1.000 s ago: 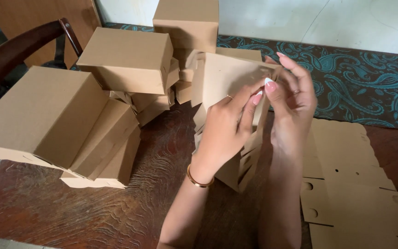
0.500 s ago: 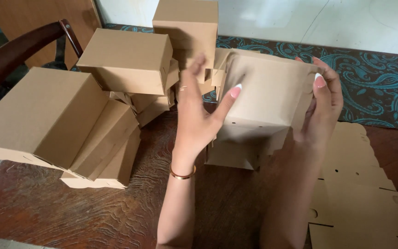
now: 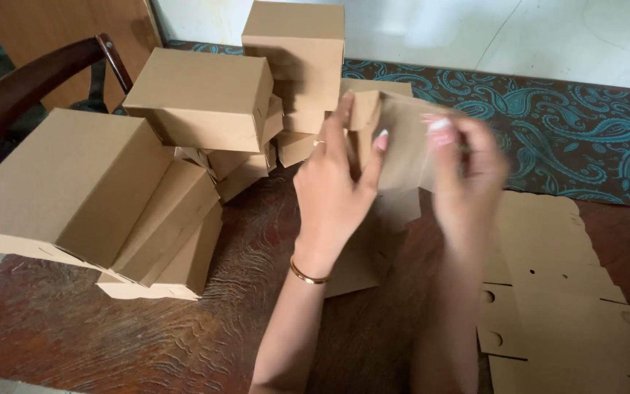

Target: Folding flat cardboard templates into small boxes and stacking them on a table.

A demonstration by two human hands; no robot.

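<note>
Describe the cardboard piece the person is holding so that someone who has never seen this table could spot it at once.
Start at the dark wooden table with finished brown boxes piled on its left. Just right of that pile, the left hand and right hand hold a half-folded box in the air. Unlike the shut boxes and the flat blanks, it is partly formed, flaps loose.

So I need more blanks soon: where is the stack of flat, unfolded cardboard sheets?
The flat cardboard sheets lie on the wooden table at lower right, just right of the right hand.
</note>
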